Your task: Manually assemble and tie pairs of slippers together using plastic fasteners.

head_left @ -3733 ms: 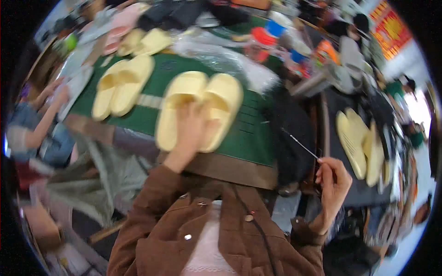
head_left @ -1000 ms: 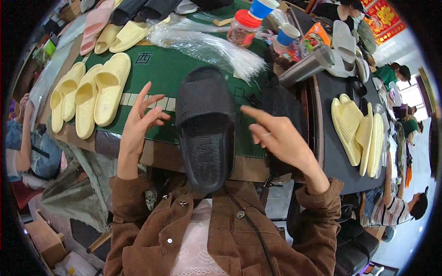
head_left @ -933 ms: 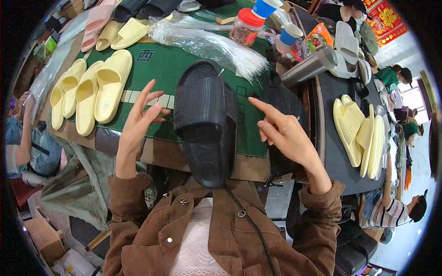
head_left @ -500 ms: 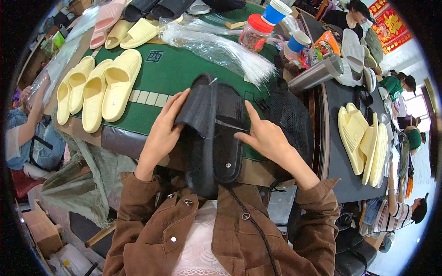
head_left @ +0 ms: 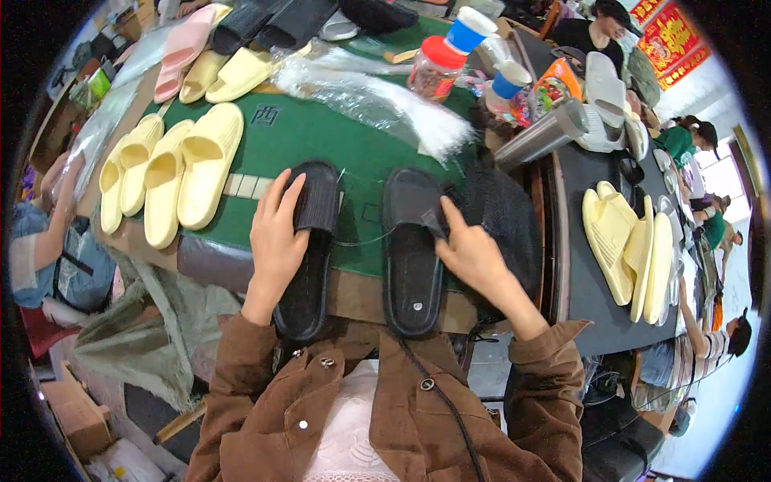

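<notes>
Two black slide slippers lie side by side, soles down, on the near edge of a green table. My left hand rests flat on the left black slipper, fingers spread over its strap. My right hand touches the strap of the right black slipper with thumb and fingertips. A thin thread runs between the two slippers. My brown jacket sleeves come in from the lower edge.
Yellow slippers lie in a row at the left, more yellow and pink ones at the back. Clear plastic bags, a jar, cups and a steel flask stand behind. Another yellow pair lies at right. Other people sit around.
Earlier I held the black pair stacked together upright in front of me. Now the two slippers are separated and laid flat side by side, one hand on each.
</notes>
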Available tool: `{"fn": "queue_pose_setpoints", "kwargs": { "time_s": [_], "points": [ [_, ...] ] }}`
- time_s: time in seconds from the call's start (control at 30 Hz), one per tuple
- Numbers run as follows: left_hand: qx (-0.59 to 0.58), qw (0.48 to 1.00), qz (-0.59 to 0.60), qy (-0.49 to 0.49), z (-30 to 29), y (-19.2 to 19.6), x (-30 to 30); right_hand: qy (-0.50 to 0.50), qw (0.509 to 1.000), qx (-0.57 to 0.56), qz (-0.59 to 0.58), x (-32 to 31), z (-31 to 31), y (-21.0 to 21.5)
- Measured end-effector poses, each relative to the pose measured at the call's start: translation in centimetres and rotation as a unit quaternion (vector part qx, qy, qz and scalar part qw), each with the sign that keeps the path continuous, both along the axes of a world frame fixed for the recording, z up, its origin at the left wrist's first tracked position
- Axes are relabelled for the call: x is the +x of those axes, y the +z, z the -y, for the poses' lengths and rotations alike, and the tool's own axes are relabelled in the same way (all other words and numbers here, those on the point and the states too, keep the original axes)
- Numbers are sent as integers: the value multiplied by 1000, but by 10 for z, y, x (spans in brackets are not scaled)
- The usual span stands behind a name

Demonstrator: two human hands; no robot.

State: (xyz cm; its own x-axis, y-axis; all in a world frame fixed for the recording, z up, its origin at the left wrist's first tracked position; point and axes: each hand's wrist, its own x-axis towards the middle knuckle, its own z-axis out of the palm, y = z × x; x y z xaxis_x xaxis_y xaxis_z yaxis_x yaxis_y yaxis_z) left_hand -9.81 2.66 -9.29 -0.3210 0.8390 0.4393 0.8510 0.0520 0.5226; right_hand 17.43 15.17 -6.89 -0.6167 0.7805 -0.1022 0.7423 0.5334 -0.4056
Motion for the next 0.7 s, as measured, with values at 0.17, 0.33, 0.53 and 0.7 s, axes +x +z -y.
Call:
{"fn": "queue_pose_setpoints", "kwargs": {
  "time_s": [0.17,0.33,0.53,0.7],
  "points": [
    [8,998,57,-23,-15,-1,11,11,997,-12,-75,1,2,-14],
    [5,997,42,-63,-33,5,35,30,990,-45,-132,-12,11,-17],
    [39,968,202,-142,-33,9,29,10,974,-132,-186,6,8,-9],
    [0,980,115,-160,-14,10,30,29,937,-105,-331,9,0,6]
  ]
}}
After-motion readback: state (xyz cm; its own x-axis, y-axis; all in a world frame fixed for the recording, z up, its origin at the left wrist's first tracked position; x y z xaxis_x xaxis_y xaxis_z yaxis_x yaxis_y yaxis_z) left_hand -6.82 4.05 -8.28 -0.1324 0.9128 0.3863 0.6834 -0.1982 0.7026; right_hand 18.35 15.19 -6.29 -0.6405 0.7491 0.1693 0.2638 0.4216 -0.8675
